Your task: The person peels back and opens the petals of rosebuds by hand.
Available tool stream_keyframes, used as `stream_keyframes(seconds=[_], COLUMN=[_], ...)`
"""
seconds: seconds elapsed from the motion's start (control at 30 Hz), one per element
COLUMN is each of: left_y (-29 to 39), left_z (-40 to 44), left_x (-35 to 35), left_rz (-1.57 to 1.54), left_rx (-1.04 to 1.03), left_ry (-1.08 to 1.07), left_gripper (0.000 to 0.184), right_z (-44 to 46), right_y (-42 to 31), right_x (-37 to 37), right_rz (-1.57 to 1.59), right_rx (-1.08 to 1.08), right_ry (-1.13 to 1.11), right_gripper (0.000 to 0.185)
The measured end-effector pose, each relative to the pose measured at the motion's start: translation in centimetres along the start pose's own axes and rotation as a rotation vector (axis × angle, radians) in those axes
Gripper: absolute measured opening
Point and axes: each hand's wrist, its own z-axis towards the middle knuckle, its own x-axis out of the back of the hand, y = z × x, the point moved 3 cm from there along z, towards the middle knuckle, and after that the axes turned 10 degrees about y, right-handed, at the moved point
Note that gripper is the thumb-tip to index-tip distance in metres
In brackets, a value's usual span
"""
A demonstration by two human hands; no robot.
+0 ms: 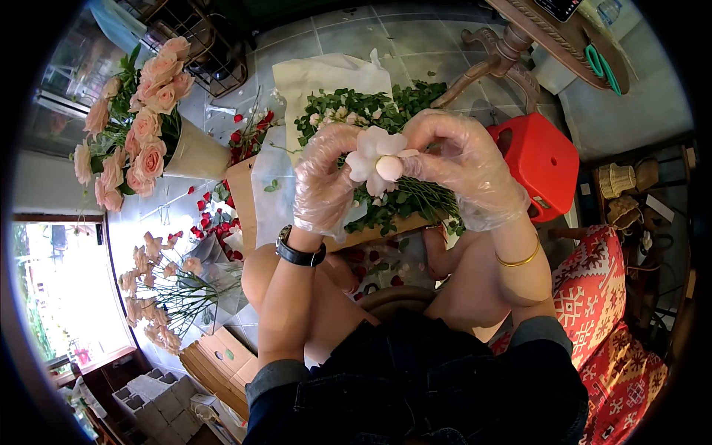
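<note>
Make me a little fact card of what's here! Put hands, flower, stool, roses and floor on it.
left hand: in a clear glove, fingers on the flower
right hand: in a clear glove, pinching the flower
flower: pale, held up between both hands
stool: red
roses: peach-pink, in a pale bucket
floor: grey tiles, scattered red petals

Window glare, fisheye-curved edges

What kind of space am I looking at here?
Probably a florist's workroom: a bucket of pink roses, loose red petals on the tiled floor, and cut greenery on paper wrap.
</note>
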Motion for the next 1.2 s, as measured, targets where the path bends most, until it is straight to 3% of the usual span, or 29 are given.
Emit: stream_keyframes(seconds=[0.37,0.53,0.73,0.87,0.97,1.03,1.2], left_y=[-0.55,-0.39,-0.52,-0.86,-0.46,-0.26,-0.46], left_z=[-0.35,-0.41,-0.53,-0.48,-0.3,-0.21,-0.38], left_x=[0.16,0.11,0.25,0.3,-0.02,-0.15,-0.4], left_rz=[-0.027,-0.032,-0.003,-0.003,-0.014,-0.038,-0.188], left_rx=[0.004,0.056,0.092,0.082,0.082,0.096,0.176], left_ry=[0.016,0.01,0.014,-0.016,-0.007,-0.004,-0.007], left_gripper=[0.027,0.023,0.022,0.021,0.02,0.021,0.024], right_z=[0.17,0.22,0.03,0.17,0.09,0.06,-0.05], right_y=[-0.3,-0.44,-0.41,-0.38,-0.32,-0.07,0.22], right_x=[-0.15,0.03,0.27,0.38,0.53,0.52,0.35], right_rz=[-0.075,-0.122,-0.061,-0.078,-0.073,0.027,0.121], right_rx=[0.066,0.193,0.103,0.154,0.09,-0.104,-0.218], right_ry=[0.077,0.108,0.061,0.064,0.068,0.037,0.046], right_gripper=[0.011,0.009,0.007,0.007,0.008,0.013,0.028])
